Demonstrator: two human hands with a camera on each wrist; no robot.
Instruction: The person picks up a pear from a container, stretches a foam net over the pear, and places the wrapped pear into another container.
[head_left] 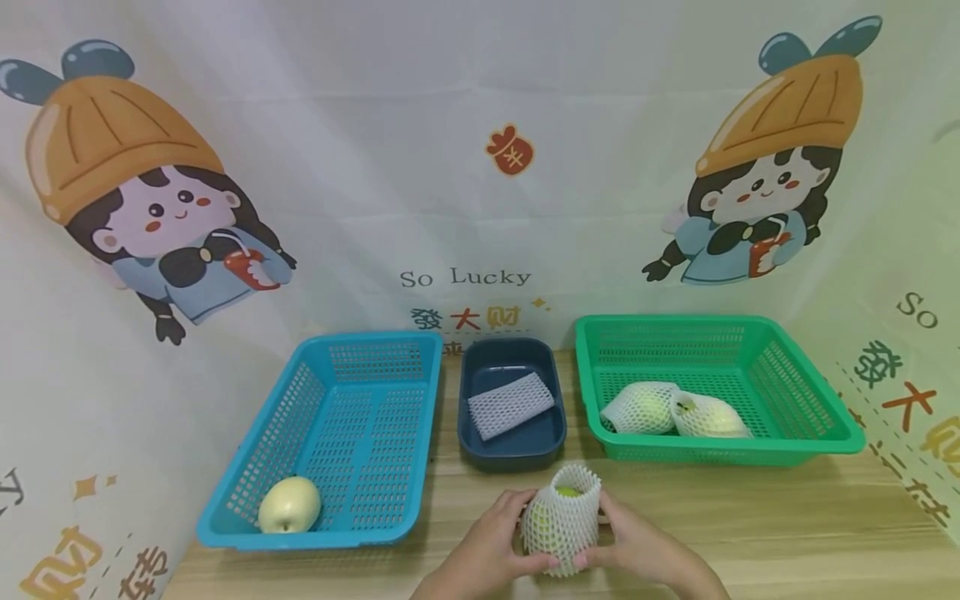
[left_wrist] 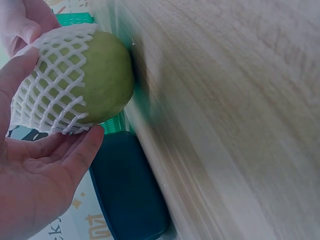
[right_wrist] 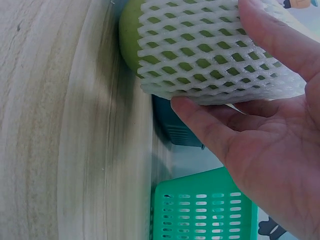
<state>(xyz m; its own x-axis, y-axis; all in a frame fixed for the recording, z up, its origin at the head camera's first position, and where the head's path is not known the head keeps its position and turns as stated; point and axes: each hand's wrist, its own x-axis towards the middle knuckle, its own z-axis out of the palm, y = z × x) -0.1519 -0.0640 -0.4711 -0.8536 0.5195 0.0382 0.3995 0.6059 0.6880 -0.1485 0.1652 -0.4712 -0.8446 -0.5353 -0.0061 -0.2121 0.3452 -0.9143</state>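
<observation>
A green fruit [left_wrist: 111, 75] sits inside a white foam net [head_left: 556, 527], its lower end bare in the left wrist view. The left hand [head_left: 491, 546] grips the net from the left, thumb in front and fingers behind. From the other side the right hand [head_left: 637, 546] holds it the same way, and in the right wrist view its thumb and fingers lie on the mesh [right_wrist: 210, 55]. The net's open top rises above the fruit in the head view.
A blue basket [head_left: 363, 533] with a pale yellow fruit [head_left: 290, 505] stands left. Behind the hands, a dark blue tray [head_left: 512, 460] holds a flat foam net [head_left: 512, 406]. A green basket [head_left: 720, 455] with two netted fruits [head_left: 643, 407] is at the right. A printed cloth hangs behind.
</observation>
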